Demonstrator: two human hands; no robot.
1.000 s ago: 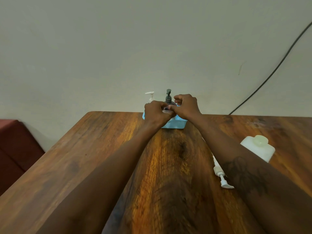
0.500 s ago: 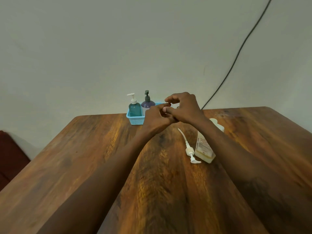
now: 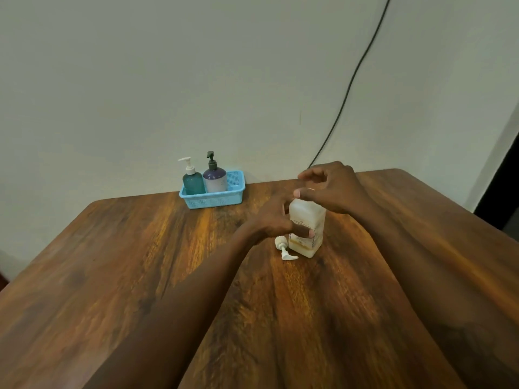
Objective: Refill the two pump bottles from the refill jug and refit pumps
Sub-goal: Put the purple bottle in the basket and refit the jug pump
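Now, with the left hand (image 3: 269, 220) wrapped round the refill jug (image 3: 309, 213), upright on the table (image 3: 140, 262), arches the right hand (image 3: 334, 189) over its top, hold there impossible to call. Looks nearly done: thin amber layer left in the jug, loose pump (image 3: 283, 247) just beside it, teal bottle (image 3: 193, 183) and purple bottle (image 3: 215, 179) pumps-on in the basket (image 3: 213, 202).

The table (image 3: 112, 276) is brown with streaked orange-and-dark grain. The perforated basket (image 3: 213, 203) is light blue. One teal bottle (image 3: 193, 183), white pump (image 3: 187, 164); one purple bottle (image 3: 214, 179), dark grey pump (image 3: 211, 160). Translucent white jug (image 3: 307, 217), amber at bottom. Black cable (image 3: 348, 88).
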